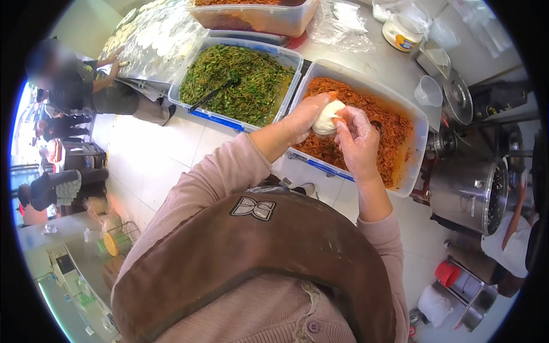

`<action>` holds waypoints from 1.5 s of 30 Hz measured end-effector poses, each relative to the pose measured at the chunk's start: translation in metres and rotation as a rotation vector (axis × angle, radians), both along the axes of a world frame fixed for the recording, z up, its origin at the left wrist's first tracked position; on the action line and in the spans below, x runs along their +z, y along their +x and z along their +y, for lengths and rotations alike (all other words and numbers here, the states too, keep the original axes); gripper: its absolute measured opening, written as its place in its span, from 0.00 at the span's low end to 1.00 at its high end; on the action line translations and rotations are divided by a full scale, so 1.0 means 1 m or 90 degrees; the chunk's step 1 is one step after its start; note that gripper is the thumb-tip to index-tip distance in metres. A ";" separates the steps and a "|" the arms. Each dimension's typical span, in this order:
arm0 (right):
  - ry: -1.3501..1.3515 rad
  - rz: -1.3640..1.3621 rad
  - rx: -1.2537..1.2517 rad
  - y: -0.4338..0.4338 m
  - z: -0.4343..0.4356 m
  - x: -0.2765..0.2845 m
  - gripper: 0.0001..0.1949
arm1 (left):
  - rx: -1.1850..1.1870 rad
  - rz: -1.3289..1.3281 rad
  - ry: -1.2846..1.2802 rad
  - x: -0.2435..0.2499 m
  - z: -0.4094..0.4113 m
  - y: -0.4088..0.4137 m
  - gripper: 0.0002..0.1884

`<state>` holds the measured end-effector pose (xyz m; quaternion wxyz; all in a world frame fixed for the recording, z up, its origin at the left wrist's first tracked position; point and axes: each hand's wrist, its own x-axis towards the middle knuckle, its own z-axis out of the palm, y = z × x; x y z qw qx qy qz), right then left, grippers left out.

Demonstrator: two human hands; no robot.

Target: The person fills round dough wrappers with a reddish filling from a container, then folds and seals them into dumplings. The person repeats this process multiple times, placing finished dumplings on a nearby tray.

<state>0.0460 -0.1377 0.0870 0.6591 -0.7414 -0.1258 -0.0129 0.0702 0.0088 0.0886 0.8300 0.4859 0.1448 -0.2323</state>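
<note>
Between my two hands is a white dough bun (328, 118), held above a plastic tub (418, 173) of shredded orange-red filling (392, 150). My left hand (306, 115) cups the bun from the left side. The fingers of my right hand (358, 133) pinch its edge from the right, and orange stains show on the fingertips. Both hands look covered by thin clear gloves. To the left stands a second plastic tub (176, 88) of chopped green filling (231, 81), with a dark-handled utensil (210, 97) resting in it.
Behind the tubs, another container (257, 19) holds brown-red filling. Dough pieces (124, 36) lie on a floured worktop (158, 64) at upper left, where a person (85, 81) works. A steel pot (461, 193), a clear cup (428, 91) and a jar (401, 32) stand on the right.
</note>
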 end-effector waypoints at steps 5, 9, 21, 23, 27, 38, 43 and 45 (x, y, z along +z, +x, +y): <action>-0.144 -0.014 0.038 -0.011 0.033 0.028 0.17 | -0.033 -0.135 -0.131 -0.014 0.047 -0.012 0.19; -0.085 -0.102 0.083 -0.026 0.092 0.030 0.07 | -0.031 -0.184 -0.132 -0.007 0.102 -0.032 0.19; 0.011 0.087 0.281 -0.073 0.350 0.056 0.17 | 0.224 -0.149 -0.147 0.005 0.365 -0.145 0.24; 0.002 0.051 0.366 -0.082 0.395 0.052 0.17 | 0.285 -0.178 -0.135 0.007 0.404 -0.167 0.24; -0.027 -0.086 0.476 -0.098 0.475 0.045 0.12 | 0.420 -0.155 -0.041 0.018 0.461 -0.205 0.21; -0.002 -0.066 0.598 -0.077 0.646 0.019 0.14 | 0.485 -0.189 -0.123 -0.030 0.607 -0.218 0.25; -0.115 -0.388 0.530 -0.025 0.716 0.024 0.25 | 0.611 -0.066 -0.146 -0.014 0.668 -0.164 0.32; -0.152 -0.417 0.559 -0.005 0.742 0.008 0.31 | 0.551 -0.143 -0.177 -0.004 0.691 -0.136 0.36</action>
